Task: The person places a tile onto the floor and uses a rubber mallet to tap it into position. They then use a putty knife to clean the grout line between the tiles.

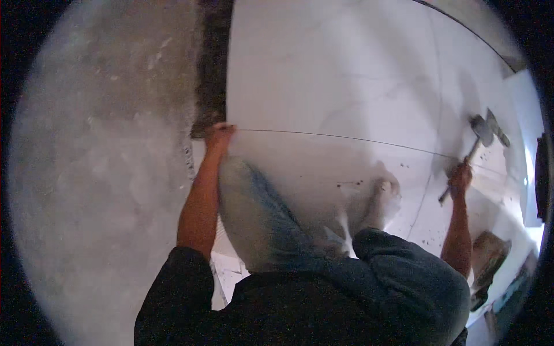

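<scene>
My left hand (219, 137) is at the left end of the thin seam between two large white tiles, with its fingers drawn together. Whatever may be in its fingertips is too small to make out. The far tile (311, 69) and the near tile (288, 164) lie flat on both sides of that seam. Over to the right, my right hand (460, 177) is closed round the pale handle of a mallet (475, 149). Its dark and grey head points away from me, above the tiles; the head's exact outline is blurred.
Rough grey concrete floor (104, 173) spreads along the left. A dark strip (212, 57) borders the far tile's left edge. My bent knee (245, 196) and bare foot (384, 196) are on the near tile. A brown block-like object (489, 259) stands at the lower right.
</scene>
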Available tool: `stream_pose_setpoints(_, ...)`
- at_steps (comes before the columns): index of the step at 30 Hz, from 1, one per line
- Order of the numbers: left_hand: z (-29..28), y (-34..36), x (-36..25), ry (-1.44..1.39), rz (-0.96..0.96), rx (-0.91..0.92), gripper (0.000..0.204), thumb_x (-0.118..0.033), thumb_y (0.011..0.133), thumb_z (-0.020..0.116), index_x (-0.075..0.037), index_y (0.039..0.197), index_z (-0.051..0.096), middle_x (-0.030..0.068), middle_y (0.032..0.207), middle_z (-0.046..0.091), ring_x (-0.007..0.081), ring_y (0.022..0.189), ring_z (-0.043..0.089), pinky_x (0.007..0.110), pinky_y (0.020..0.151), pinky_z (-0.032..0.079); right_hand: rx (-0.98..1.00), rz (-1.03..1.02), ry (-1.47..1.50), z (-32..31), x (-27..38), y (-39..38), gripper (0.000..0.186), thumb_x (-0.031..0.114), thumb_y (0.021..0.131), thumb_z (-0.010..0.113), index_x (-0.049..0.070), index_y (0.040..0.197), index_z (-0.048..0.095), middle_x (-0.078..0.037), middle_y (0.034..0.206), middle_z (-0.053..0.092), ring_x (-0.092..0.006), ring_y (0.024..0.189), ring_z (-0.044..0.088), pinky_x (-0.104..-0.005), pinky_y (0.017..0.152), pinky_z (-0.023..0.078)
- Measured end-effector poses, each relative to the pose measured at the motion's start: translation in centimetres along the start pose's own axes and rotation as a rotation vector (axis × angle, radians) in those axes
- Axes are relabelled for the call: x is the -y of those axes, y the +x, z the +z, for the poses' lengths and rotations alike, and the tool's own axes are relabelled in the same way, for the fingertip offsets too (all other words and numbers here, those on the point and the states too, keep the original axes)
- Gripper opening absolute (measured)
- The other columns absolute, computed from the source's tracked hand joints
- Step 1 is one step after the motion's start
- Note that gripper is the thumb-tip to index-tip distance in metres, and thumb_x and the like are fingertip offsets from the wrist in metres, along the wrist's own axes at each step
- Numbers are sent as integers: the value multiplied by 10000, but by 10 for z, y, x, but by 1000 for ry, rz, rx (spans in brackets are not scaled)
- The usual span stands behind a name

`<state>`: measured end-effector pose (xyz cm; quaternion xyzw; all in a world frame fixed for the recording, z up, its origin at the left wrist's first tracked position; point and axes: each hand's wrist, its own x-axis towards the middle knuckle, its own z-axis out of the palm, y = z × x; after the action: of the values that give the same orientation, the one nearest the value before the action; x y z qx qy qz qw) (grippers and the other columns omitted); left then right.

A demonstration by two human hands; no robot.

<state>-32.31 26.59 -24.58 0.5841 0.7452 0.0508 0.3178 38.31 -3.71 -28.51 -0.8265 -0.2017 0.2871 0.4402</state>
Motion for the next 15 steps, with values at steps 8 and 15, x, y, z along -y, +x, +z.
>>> stream_pose_setpoints(8,0,22,30,276,45,70,522,-433,796,701,28,1033,640,131,969,669,245,902,613,352,818,466,611,-468,-510,119,113,-125,154,144,876,517,11,951,500,-217,928,576,-402,863,591,-481,762,467)
stream_pose_setpoints(15,3,42,58,-37,-146,290,529,-392,798,729,11,1108,585,108,934,641,189,862,598,323,772,470,1072,-533,-711,174,187,-170,340,357,912,526,83,1103,465,-158,1050,575,-354,857,636,-473,722,536)
